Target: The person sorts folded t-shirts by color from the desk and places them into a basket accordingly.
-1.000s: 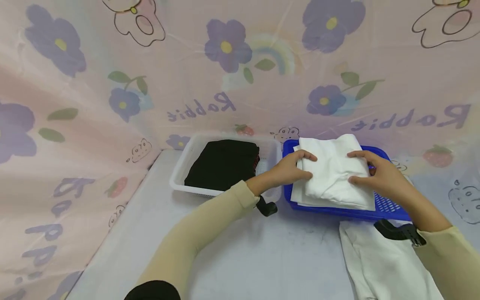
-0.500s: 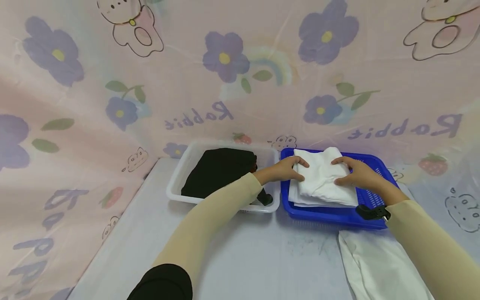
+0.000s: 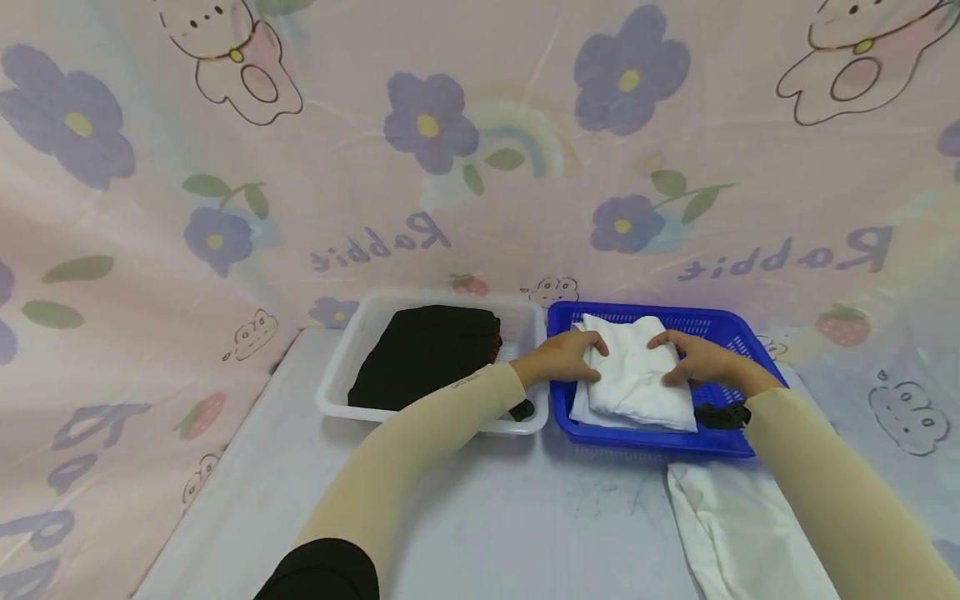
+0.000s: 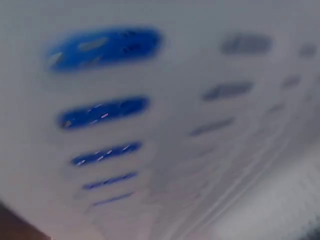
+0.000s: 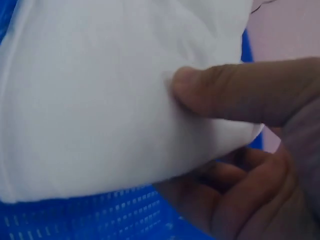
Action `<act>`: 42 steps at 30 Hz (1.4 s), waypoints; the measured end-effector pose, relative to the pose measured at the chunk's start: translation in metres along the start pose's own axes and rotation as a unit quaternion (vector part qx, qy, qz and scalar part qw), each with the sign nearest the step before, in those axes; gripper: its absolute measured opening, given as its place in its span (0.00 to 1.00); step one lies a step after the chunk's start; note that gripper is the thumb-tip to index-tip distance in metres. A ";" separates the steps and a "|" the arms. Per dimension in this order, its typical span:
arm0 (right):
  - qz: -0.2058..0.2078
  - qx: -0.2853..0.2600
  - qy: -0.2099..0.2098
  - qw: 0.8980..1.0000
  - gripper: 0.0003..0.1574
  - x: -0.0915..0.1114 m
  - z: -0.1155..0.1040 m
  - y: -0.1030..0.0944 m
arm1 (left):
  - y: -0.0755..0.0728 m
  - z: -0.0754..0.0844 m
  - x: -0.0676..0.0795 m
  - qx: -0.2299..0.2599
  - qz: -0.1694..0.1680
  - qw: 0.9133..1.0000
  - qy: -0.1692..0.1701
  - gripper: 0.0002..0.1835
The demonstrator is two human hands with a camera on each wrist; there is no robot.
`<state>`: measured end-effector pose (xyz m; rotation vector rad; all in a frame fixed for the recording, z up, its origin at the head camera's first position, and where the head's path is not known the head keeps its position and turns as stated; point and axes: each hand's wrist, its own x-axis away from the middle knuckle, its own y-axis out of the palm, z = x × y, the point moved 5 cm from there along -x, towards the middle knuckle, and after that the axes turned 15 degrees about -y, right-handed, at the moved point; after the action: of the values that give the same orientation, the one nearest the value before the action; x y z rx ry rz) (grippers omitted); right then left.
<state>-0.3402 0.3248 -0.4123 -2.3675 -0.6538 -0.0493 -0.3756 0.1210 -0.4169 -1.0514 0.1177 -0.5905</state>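
Observation:
A folded white garment (image 3: pixel 636 371) lies in the left part of the blue basket (image 3: pixel 723 333), with another white layer showing under its left and front edges. My left hand (image 3: pixel 562 358) holds its left side, with thumb and a finger on top. At the opposite side, my right hand (image 3: pixel 705 362) grips its edge. In the right wrist view, the thumb (image 5: pixel 220 92) presses on top of the white cloth (image 5: pixel 85 110) while the other fingers curl beneath. The left wrist view shows only a pale slotted wall (image 4: pixel 180 65) with blue behind some slots.
Left of the blue basket stands a white basket (image 3: pixel 333 387) with folded black clothing (image 3: pixel 423 354) in it; my left forearm crosses its front corner. Another white garment (image 3: pixel 750 529) lies on the table, partly under my right forearm. A printed curtain (image 3: pixel 495 225) hangs behind.
Both hands have lowered the folded white garment into the blue basket, toward its left side. The right hand has moved left and inward with it. The head view has shifted a little.

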 end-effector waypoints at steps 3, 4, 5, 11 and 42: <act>-0.010 -0.032 0.006 0.999 0.45 -0.002 0.012 0.007 | 0.008 0.002 0.002 -0.038 0.004 0.999 0.012 0.20; -0.010 -0.035 0.009 0.999 0.45 -0.003 0.015 0.009 | 0.010 0.001 0.003 -0.054 0.011 0.998 0.017 0.20; -0.012 -0.043 0.009 0.999 0.45 -0.003 0.018 0.011 | 0.012 0.001 0.003 -0.071 0.019 0.997 0.020 0.20; -0.017 -0.072 0.024 0.997 0.44 -0.003 0.033 0.021 | 0.021 -0.002 0.005 -0.163 0.058 0.985 0.020 0.18; 0.052 0.200 -0.144 0.968 0.25 0.095 -0.047 0.020 | -0.014 0.062 0.115 0.136 -0.117 0.973 0.143 0.18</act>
<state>-0.2419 0.3247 -0.3689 -2.0263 -0.6063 0.4404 -0.2620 0.1052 -0.3528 -0.7144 0.1600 -0.9444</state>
